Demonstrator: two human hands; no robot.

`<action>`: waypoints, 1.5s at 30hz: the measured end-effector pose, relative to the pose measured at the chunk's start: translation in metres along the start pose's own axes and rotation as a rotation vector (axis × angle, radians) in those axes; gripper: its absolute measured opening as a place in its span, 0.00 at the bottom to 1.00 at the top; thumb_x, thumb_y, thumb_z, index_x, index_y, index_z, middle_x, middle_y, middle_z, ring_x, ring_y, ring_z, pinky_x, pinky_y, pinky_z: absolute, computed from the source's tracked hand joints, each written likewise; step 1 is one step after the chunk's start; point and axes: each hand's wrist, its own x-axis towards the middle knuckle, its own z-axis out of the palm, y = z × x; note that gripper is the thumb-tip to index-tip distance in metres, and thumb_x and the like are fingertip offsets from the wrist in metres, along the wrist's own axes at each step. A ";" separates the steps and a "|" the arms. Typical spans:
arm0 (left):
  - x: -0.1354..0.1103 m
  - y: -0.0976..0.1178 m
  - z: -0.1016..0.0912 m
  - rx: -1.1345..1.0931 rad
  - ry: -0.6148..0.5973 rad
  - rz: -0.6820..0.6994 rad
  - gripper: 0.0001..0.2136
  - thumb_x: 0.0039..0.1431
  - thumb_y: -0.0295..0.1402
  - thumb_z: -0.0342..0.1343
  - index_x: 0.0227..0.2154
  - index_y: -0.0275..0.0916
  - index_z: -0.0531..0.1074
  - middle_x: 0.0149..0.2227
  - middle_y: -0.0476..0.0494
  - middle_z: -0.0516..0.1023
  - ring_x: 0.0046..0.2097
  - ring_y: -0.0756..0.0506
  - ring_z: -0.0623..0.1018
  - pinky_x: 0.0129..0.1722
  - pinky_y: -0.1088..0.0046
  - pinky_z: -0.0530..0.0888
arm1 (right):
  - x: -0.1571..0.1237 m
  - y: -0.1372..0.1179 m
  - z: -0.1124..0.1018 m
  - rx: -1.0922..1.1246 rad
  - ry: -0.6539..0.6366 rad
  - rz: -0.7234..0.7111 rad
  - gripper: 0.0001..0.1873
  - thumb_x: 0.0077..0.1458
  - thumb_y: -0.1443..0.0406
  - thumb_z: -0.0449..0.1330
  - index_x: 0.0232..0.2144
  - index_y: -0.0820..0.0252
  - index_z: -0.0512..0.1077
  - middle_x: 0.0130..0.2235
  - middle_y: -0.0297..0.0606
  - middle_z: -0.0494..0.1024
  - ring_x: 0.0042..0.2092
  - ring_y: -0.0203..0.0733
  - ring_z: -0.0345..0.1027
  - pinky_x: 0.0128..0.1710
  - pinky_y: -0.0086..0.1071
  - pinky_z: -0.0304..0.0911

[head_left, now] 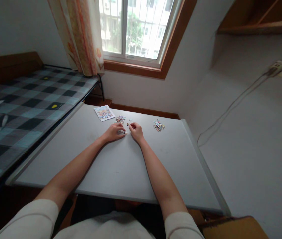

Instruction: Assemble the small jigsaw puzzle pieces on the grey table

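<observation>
My left hand (pixel 115 132) rests on the white table (pixel 106 162), thumb and fingers closed about a small jigsaw puzzle piece (pixel 125 132). My right hand (pixel 137 132), close beside it, pinches another small dark-and-light puzzle piece (pixel 128 125) between thumb and fingertips. Just beyond the left fingers lies a loose pile of puzzle pieces (pixel 120 119). One light piece (pixel 131 120) lies apart, between that pile and my right hand. The printed puzzle picture (pixel 104 113) is flat on the table, farther left.
A second pile of puzzle pieces (pixel 159 125) sits on the table to the right. A bed with a checked cover (pixel 66 83) flanks the left side. Beyond the far edge are a window (pixel 141 33) and curtain (pixel 83 36); a cable (pixel 227 108) hangs on the right wall.
</observation>
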 end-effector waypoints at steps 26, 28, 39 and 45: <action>0.000 0.000 0.000 0.270 0.087 -0.338 0.08 0.56 0.37 0.57 0.36 0.42 0.79 0.41 0.43 0.78 0.47 0.40 0.73 0.48 0.61 0.66 | 0.000 0.000 -0.001 0.138 -0.002 0.088 0.08 0.47 0.60 0.60 0.27 0.59 0.70 0.27 0.35 0.76 0.28 0.36 0.67 0.33 0.30 0.65; 0.000 -0.001 0.000 0.265 0.085 -0.335 0.09 0.57 0.37 0.57 0.36 0.43 0.79 0.41 0.43 0.78 0.47 0.40 0.73 0.48 0.61 0.66 | -0.001 -0.003 -0.001 0.104 -0.035 0.076 0.08 0.48 0.61 0.59 0.29 0.60 0.71 0.27 0.35 0.75 0.28 0.35 0.67 0.32 0.29 0.64; 0.000 -0.002 0.001 0.262 0.078 -0.326 0.09 0.56 0.36 0.56 0.34 0.43 0.80 0.41 0.43 0.78 0.47 0.39 0.73 0.48 0.61 0.65 | -0.002 -0.001 0.002 -0.161 -0.132 -0.073 0.08 0.50 0.70 0.56 0.31 0.61 0.76 0.30 0.36 0.75 0.31 0.36 0.65 0.38 0.30 0.62; 0.000 -0.003 0.001 0.249 0.084 -0.311 0.07 0.55 0.37 0.57 0.32 0.43 0.79 0.41 0.43 0.77 0.47 0.39 0.72 0.49 0.60 0.65 | -0.003 -0.001 0.003 -0.153 -0.119 -0.102 0.08 0.49 0.72 0.58 0.32 0.62 0.76 0.32 0.35 0.71 0.31 0.34 0.64 0.38 0.30 0.63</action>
